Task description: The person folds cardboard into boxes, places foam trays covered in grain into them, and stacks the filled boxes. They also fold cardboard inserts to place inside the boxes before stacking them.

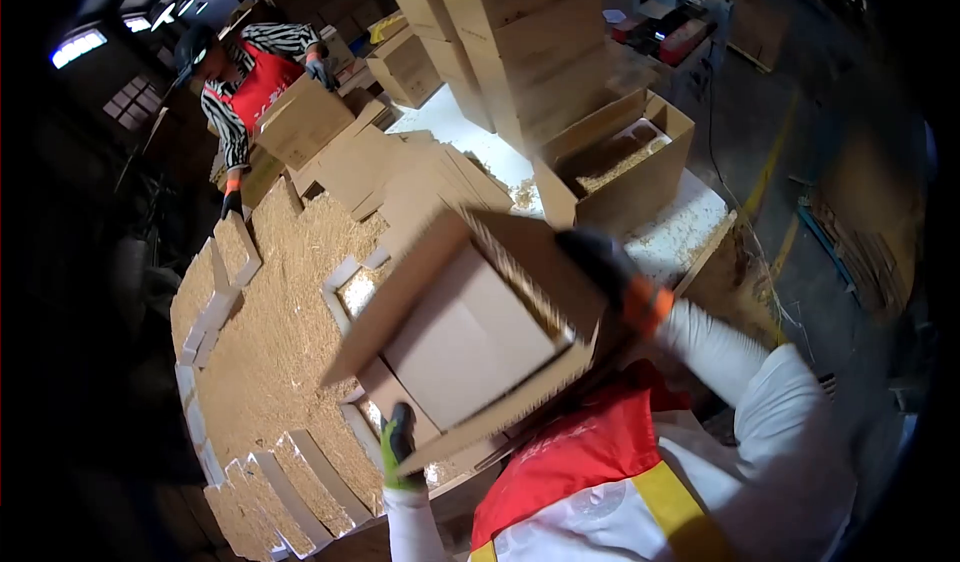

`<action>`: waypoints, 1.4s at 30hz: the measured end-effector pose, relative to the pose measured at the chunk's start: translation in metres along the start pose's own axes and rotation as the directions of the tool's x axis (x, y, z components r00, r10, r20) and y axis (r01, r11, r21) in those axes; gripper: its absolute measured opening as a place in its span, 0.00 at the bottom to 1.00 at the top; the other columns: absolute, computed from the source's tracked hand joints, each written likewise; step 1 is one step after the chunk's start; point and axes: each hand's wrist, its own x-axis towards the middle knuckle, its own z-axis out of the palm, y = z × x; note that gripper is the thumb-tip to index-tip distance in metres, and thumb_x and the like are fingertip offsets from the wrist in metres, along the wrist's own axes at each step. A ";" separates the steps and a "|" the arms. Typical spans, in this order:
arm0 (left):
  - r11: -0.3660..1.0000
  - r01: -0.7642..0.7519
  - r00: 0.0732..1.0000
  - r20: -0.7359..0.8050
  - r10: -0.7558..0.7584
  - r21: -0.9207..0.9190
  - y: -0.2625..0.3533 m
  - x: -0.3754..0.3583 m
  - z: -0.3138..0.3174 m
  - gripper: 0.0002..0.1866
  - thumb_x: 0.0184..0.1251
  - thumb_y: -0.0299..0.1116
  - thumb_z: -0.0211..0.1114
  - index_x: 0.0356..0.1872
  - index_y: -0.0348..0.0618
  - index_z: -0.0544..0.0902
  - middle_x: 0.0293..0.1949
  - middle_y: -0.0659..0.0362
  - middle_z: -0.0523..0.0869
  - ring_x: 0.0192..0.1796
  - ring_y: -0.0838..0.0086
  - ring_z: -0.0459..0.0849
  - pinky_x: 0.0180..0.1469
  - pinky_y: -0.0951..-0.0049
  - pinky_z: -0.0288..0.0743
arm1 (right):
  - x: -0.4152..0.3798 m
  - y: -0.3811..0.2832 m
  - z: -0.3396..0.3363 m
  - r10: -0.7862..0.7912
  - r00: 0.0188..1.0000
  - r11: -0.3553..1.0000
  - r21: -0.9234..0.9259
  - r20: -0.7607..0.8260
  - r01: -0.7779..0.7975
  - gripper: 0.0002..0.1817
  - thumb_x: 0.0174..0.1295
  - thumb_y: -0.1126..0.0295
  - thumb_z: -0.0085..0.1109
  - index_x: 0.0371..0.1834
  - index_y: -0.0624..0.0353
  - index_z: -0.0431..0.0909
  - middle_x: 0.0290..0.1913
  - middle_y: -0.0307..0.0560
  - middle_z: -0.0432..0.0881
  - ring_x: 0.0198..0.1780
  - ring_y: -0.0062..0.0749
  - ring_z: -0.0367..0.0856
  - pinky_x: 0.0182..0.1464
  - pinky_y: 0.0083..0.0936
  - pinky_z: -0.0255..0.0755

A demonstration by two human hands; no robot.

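Observation:
An open cardboard box is tilted in front of me, its flaps spread. Inside it lies a flat brown cardboard sheet, with some straw-coloured filling showing along one side. My left hand, in a black glove with a green cuff, is closed on the box's lower left side. At the upper right side of the box is my right hand, in a dark glove with an orange cuff; it is blurred by motion, its fingers pressed on the box edge and partly hidden.
Wood shavings cover the table, with filled trays along its near left edge. Flat cardboard lies beyond. A co-worker handles a box opposite. Tall stacked cartons and an open carton stand to the right.

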 end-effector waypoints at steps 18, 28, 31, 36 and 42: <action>0.988 -0.072 0.918 0.379 0.118 -0.134 0.098 0.116 0.314 0.13 0.70 0.37 0.63 0.49 0.40 0.77 0.32 0.66 0.79 0.28 0.84 0.73 0.30 0.82 0.67 | 0.151 -0.131 -0.299 0.272 0.886 0.229 -0.869 -0.376 -0.439 0.24 0.70 0.59 0.52 0.63 0.63 0.72 0.61 0.59 0.74 0.61 0.40 0.74 0.64 0.31 0.66; 0.700 -0.605 0.704 0.666 0.247 0.379 0.108 0.121 0.327 0.10 0.72 0.29 0.58 0.49 0.37 0.72 0.46 0.57 0.80 0.48 0.74 0.77 0.51 0.74 0.72 | 0.182 -0.138 -0.339 0.057 0.875 0.417 -0.785 -0.481 -0.459 0.29 0.70 0.55 0.51 0.68 0.62 0.68 0.67 0.64 0.69 0.66 0.47 0.70 0.68 0.35 0.62; 0.685 -0.675 0.647 0.667 0.370 0.275 0.073 0.140 0.317 0.18 0.71 0.29 0.60 0.58 0.36 0.69 0.53 0.53 0.79 0.52 0.70 0.78 0.55 0.73 0.72 | 0.188 -0.129 -0.353 -0.070 0.874 0.555 -0.747 -0.481 -0.367 0.28 0.71 0.56 0.50 0.68 0.61 0.67 0.67 0.61 0.69 0.66 0.44 0.69 0.68 0.34 0.62; 0.463 -0.758 0.615 0.740 0.271 0.460 0.080 0.156 0.309 0.28 0.76 0.34 0.50 0.73 0.34 0.60 0.67 0.47 0.73 0.69 0.59 0.71 0.68 0.62 0.65 | 0.192 -0.106 -0.371 -0.222 0.831 0.745 -0.638 -0.509 -0.192 0.27 0.72 0.56 0.48 0.69 0.60 0.66 0.67 0.54 0.69 0.66 0.41 0.69 0.68 0.32 0.61; 0.991 -0.060 0.695 0.718 -0.043 0.117 0.128 0.138 0.368 0.40 0.73 0.46 0.59 0.77 0.44 0.49 0.74 0.52 0.60 0.68 0.62 0.70 0.55 0.58 0.81 | 0.137 -0.041 -0.398 -0.287 0.745 0.928 -0.368 -0.602 0.060 0.26 0.73 0.57 0.46 0.70 0.58 0.64 0.67 0.47 0.69 0.65 0.36 0.68 0.68 0.30 0.61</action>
